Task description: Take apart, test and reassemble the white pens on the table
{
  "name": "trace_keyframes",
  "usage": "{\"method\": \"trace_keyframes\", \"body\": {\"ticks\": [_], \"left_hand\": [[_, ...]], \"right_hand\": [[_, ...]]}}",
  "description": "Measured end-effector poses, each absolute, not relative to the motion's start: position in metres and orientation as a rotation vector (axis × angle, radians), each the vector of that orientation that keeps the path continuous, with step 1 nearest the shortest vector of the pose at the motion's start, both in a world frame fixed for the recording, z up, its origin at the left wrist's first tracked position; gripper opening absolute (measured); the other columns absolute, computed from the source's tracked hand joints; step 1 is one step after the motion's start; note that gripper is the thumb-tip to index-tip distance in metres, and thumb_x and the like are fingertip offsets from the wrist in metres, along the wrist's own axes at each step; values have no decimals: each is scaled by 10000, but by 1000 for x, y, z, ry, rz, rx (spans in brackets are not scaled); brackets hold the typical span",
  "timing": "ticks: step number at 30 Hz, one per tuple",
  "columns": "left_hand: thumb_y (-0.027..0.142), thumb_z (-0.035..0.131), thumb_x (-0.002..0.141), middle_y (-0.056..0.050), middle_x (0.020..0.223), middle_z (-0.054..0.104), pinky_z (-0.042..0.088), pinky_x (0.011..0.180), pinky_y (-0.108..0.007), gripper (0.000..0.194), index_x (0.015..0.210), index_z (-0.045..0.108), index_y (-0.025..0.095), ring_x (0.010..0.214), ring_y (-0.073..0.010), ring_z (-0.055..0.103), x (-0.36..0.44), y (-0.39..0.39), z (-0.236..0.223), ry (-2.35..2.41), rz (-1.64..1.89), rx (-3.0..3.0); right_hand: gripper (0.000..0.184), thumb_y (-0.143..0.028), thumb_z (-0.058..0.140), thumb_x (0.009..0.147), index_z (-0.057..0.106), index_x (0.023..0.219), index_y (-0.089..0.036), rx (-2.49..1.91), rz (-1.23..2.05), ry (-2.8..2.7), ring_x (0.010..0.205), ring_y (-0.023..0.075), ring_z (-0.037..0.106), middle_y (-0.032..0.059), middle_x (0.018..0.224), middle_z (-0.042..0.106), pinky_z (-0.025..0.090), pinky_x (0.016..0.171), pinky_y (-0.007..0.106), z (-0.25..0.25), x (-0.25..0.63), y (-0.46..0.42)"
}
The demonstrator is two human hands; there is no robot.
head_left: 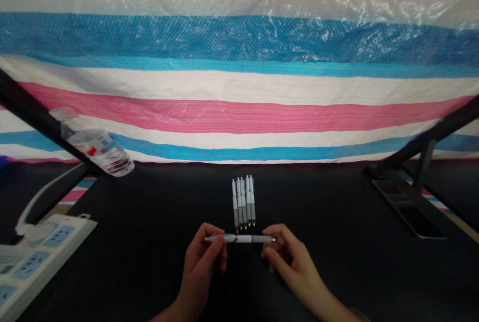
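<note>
A white pen with a grey grip (245,238) lies level between my two hands, just above the black table. My left hand (204,257) pinches its clip end between thumb and fingers. At the tip end, my right hand (288,254) has its thumb and index finger around the grey part near the point. Beyond the held pen, several similar white-and-grey pens (244,202) lie side by side in a row, their tips toward me.
On the left are a white power strip (56,257) with a plugged-in cable and a clear plastic bottle (101,150). A dark phone (409,209) lies at the right of the black table (168,192). Black slanted bars flank both sides; a striped sheet (239,117) hangs behind.
</note>
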State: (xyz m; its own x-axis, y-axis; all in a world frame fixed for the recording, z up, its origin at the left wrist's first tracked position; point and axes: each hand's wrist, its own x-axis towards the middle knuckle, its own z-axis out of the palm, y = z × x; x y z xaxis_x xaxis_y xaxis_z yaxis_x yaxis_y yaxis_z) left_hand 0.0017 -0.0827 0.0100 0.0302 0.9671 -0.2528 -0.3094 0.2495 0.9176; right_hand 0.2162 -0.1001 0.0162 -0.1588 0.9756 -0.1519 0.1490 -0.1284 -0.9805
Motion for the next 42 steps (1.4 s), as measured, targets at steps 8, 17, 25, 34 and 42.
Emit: {"method": "trace_keyframes", "body": {"ticks": [8, 17, 25, 34, 42], "left_hand": [[511, 726, 843, 59, 552, 543, 358, 454, -189, 349, 848, 611, 182, 466, -87, 457, 2, -82, 9, 1069, 1132, 844], [511, 699, 869, 63, 570, 542, 351, 462, -191, 329, 879, 605, 196, 474, -87, 462, 1, -82, 9, 1067, 1109, 910], [473, 760, 827, 44, 634, 577, 446, 578, -218, 312, 896, 650, 190, 584, -114, 533, 5, -79, 7, 1099, 1121, 957], [412, 748, 850, -46, 895, 716, 527, 859, -335, 350, 1113, 672, 193, 889, -220, 680, 4, -75, 4, 1021, 1125, 857], [363, 774, 830, -6, 914, 685, 563, 723, -314, 773, 1467, 345, 283, 742, -177, 682, 9, -75, 18, 1051, 1148, 824]], "right_hand": [[576, -651, 420, 975, 529, 643, -193, -1385, 1360, -1492, 498, 111, 468, -15, 553, 514, 336, 490, 229, 16, 218, -100], [621, -718, 449, 925, 490, 581, -203, -1394, 1458, -1397, 450, 95, 354, -46, 468, 416, 270, 460, 234, 12, 218, -98], [604, -702, 444, 940, 636, 785, -151, -1359, 1522, -1437, 463, 98, 452, -21, 551, 523, 316, 453, 207, 10, 213, -101], [539, -591, 413, 1004, 688, 869, -148, -1363, 1430, -1684, 545, 119, 508, -3, 614, 569, 366, 518, 219, 19, 212, -103], [510, -580, 420, 1003, 704, 968, -158, -1380, 1423, -1678, 556, 125, 520, -15, 619, 561, 382, 537, 225, 24, 212, -102]]}}
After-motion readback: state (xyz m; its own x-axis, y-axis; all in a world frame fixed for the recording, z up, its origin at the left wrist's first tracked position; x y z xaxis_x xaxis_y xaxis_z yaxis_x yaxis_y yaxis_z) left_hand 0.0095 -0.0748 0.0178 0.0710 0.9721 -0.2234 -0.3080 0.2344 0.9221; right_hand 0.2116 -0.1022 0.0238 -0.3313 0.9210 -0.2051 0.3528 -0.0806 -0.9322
